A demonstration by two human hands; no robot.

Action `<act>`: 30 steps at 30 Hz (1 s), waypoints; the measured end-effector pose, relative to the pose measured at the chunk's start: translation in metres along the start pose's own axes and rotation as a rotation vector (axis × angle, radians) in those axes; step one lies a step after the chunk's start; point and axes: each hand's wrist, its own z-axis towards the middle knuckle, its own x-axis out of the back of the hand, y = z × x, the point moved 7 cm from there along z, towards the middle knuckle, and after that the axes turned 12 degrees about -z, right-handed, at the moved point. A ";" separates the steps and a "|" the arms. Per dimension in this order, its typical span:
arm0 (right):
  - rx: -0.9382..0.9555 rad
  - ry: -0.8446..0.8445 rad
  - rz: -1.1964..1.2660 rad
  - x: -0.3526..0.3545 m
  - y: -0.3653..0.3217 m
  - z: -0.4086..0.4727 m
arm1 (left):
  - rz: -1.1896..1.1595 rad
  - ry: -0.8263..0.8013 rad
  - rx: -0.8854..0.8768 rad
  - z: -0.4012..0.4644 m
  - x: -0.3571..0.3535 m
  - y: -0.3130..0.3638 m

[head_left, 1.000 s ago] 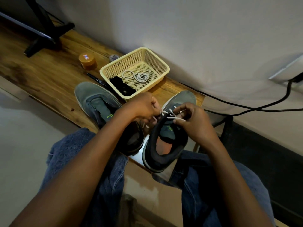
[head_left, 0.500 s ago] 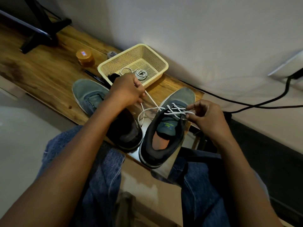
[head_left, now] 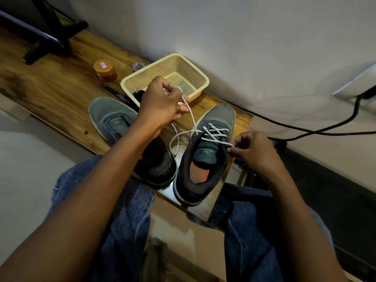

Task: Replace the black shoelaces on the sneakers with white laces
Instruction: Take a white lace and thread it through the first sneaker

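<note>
Far left on the wooden counter (head_left: 50, 82) a black stand (head_left: 46, 40) is sitting, then an orange-lidded jar (head_left: 105, 70) near the back, with a black pen (head_left: 117, 94) lying just in front of it. The left sneaker (head_left: 114, 123) is lying on the counter with no lace showing, my forearm crossing over its heel end. Behind it the cream mesh basket (head_left: 195, 74) is standing, something black — the black laces (head_left: 139, 95), I think — lying in its near corner, mostly hidden behind my hand. My left hand (head_left: 160, 104) is hovering in front of the basket, its grip curled and pinching one end of the white lace (head_left: 191, 117), pulling it taut up and away from the shoe; a slack loop is hanging down between the two shoes. The right sneaker (head_left: 205, 157) is sitting at the counter edge, toe toward the wall, white lace crisscrossing through its eyelets. My right hand (head_left: 254, 151) is sitting just beside the shoe's right side — grip pressed together, pinching the other lace end at the top eyelet. Black cable (head_left: 305, 130) is running off right along the wall.
</note>
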 end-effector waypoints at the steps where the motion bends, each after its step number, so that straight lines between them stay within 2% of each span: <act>1: -0.005 -0.003 0.004 0.000 0.000 0.001 | -0.011 0.020 -0.018 0.000 0.001 0.003; 7: -0.006 0.016 0.032 0.000 -0.001 0.000 | -0.089 0.051 -0.090 -0.002 0.004 0.008; 14: 0.010 0.025 0.050 -0.002 -0.004 0.001 | -0.169 0.160 -0.185 0.000 0.014 0.013; 17: 0.019 0.046 0.022 -0.003 -0.003 0.004 | 0.073 0.103 -0.159 0.004 0.012 0.009; 21: 0.035 0.063 -0.006 -0.001 -0.004 0.004 | 0.555 -0.245 -0.041 0.003 -0.011 -0.013; 24: 0.042 0.065 -0.010 -0.001 -0.006 0.004 | 0.715 -0.457 0.066 -0.006 -0.024 -0.037; 27: 0.039 0.063 -0.009 -0.001 -0.006 0.005 | 0.755 -0.516 0.069 -0.009 -0.030 -0.047; 30: 0.033 0.060 -0.013 -0.001 -0.006 0.004 | 0.891 -0.440 -0.047 -0.007 -0.028 -0.038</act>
